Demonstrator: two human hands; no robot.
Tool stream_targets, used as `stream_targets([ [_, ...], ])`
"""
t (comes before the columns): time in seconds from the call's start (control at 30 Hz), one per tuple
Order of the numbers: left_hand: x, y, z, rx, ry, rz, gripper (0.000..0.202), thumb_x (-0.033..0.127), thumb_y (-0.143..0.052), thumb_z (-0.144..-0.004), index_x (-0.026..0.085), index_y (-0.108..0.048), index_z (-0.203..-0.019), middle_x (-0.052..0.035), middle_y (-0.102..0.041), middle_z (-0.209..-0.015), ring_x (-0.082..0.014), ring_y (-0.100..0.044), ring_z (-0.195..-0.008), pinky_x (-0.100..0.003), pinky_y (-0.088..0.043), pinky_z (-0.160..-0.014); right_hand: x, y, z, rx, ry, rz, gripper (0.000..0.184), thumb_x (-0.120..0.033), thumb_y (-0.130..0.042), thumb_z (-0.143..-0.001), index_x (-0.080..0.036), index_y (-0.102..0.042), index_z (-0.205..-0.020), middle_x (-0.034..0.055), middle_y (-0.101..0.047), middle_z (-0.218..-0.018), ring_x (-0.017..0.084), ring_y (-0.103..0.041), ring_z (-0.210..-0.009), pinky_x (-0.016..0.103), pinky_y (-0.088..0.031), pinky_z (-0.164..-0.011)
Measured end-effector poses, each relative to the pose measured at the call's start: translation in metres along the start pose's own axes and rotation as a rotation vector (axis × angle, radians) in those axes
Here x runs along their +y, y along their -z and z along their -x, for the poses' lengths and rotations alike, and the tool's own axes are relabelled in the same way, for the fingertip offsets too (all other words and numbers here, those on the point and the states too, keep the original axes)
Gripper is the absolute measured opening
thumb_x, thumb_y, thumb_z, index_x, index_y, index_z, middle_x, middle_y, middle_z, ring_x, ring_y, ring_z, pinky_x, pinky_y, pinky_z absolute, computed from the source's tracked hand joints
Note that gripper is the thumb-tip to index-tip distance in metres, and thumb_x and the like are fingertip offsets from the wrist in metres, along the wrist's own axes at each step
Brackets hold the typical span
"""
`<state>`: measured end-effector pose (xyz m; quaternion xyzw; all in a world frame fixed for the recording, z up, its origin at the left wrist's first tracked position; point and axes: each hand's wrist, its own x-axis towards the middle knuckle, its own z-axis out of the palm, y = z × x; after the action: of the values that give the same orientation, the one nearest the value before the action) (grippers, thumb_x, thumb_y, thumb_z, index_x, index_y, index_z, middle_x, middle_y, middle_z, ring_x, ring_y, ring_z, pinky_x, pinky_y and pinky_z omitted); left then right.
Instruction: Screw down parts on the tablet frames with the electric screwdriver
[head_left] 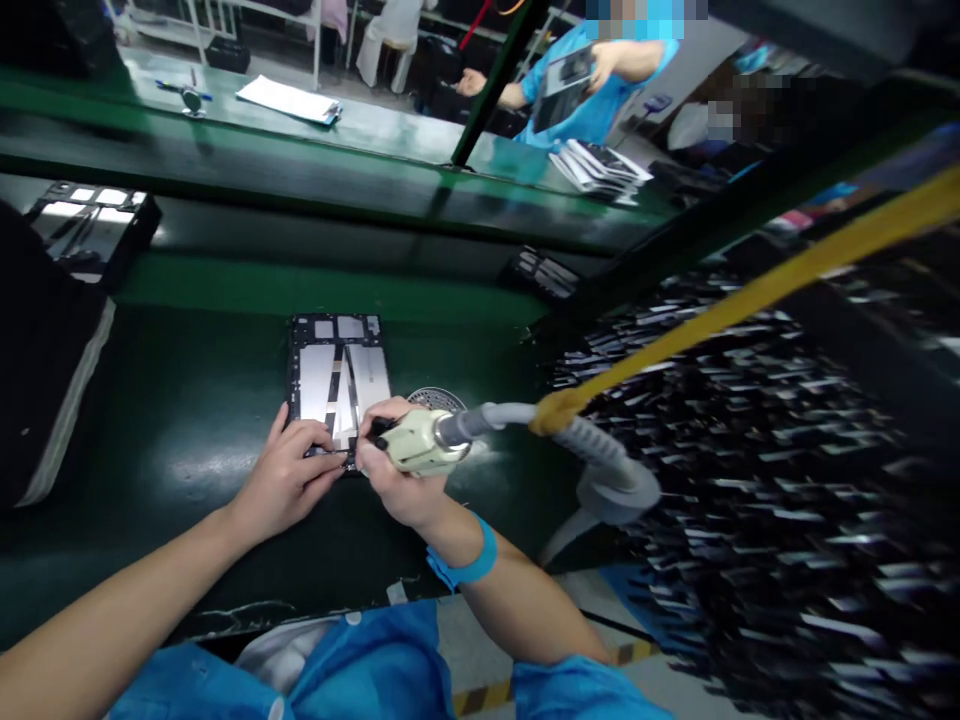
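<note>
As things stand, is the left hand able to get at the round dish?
Probably not straight across: the right hand, gripping the corded tool, lies between the left hand and the round dish, which the tool partly hides.

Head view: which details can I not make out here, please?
All in the head view:
Tool: front end, hidden by the right hand.
Device: lower end, partly covered by the right hand and left hand.
Grille: near side, hidden by the tool.
Parts at right: outlines, lost to blur.
</note>
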<state>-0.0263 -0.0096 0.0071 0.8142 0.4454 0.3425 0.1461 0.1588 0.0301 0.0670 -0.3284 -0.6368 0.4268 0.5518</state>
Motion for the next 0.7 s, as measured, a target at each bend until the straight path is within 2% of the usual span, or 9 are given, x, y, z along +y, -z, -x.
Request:
stream_targets([
  [0.1, 0.0, 0.001, 0.001, -0.012, -0.014, -0.004, 0.017, 0.017, -0.062, -0.099, 0.026, -0.075, -0.104, -0.0051, -0.068, -0.111, -0.0232, -0.061, -0.117, -0.066, -0.021, -0.123, -0.003, 0.0, -0.003, 0.002, 0.048, 0.033, 0.019, -0.027, -0.072, -0.08, -0.023, -0.065, -0.097, 0.0021, -0.069, -0.086, 0.016, -0.068, -0.07, 0.032, -0.061, -0.066],
  [0.2, -0.002, 0.001, 0.001, -0.011, -0.025, -0.02, 0.019, 0.016, -0.063, -0.098, 0.027, -0.075, -0.108, -0.0048, -0.068, -0.109, -0.0236, -0.061, -0.117, -0.066, -0.021, -0.123, -0.004, 0.013, -0.01, 0.034, 0.029, -0.028, 0.02, -0.028, -0.072, -0.082, -0.022, -0.066, -0.099, 0.0008, -0.069, -0.082, 0.016, -0.067, -0.066, 0.032, -0.061, -0.064],
  [0.33, -0.006, -0.001, 0.002, 0.003, -0.031, -0.032, 0.019, 0.016, -0.066, -0.096, 0.027, -0.075, -0.109, -0.0039, -0.068, -0.106, -0.0235, -0.062, -0.116, -0.066, -0.022, -0.123, 0.005, 0.042, -0.026, 0.314, 0.015, -0.008, 0.019, -0.03, -0.071, -0.084, -0.023, -0.065, -0.101, -0.0008, -0.068, -0.08, 0.012, -0.062, -0.054, 0.029, -0.057, -0.055],
  [0.4, -0.007, -0.001, 0.002, 0.013, -0.035, -0.031, 0.019, 0.016, -0.067, -0.096, 0.027, -0.075, -0.108, -0.0037, -0.068, -0.105, -0.0234, -0.062, -0.115, -0.066, -0.022, -0.123, 0.015, 0.054, -0.032, 0.397, 0.005, 0.056, 0.019, -0.03, -0.072, -0.083, -0.022, -0.066, -0.099, -0.0001, -0.069, -0.081, 0.013, -0.063, -0.056, 0.03, -0.058, -0.056],
  [0.57, -0.006, 0.0, 0.001, 0.009, -0.027, -0.037, 0.018, 0.017, -0.067, -0.096, 0.027, -0.075, -0.108, -0.0037, -0.068, -0.105, -0.0236, -0.062, -0.116, -0.066, -0.024, -0.122, 0.038, 0.061, -0.037, 0.349, -0.002, 0.129, 0.021, -0.03, -0.075, -0.081, -0.021, -0.07, -0.099, 0.0032, -0.072, -0.086, 0.019, -0.072, -0.076, 0.032, -0.061, -0.067],
  [0.7, -0.004, 0.001, 0.001, -0.001, -0.025, -0.042, 0.018, 0.016, -0.066, -0.097, 0.027, -0.075, -0.108, -0.0035, -0.068, -0.104, -0.0232, -0.062, -0.115, -0.066, -0.024, -0.122, 0.044, 0.058, -0.036, 0.33, 0.029, 0.129, 0.023, -0.03, -0.076, -0.082, -0.022, -0.07, -0.103, 0.0037, -0.073, -0.092, 0.019, -0.072, -0.08, 0.032, -0.061, -0.07],
])
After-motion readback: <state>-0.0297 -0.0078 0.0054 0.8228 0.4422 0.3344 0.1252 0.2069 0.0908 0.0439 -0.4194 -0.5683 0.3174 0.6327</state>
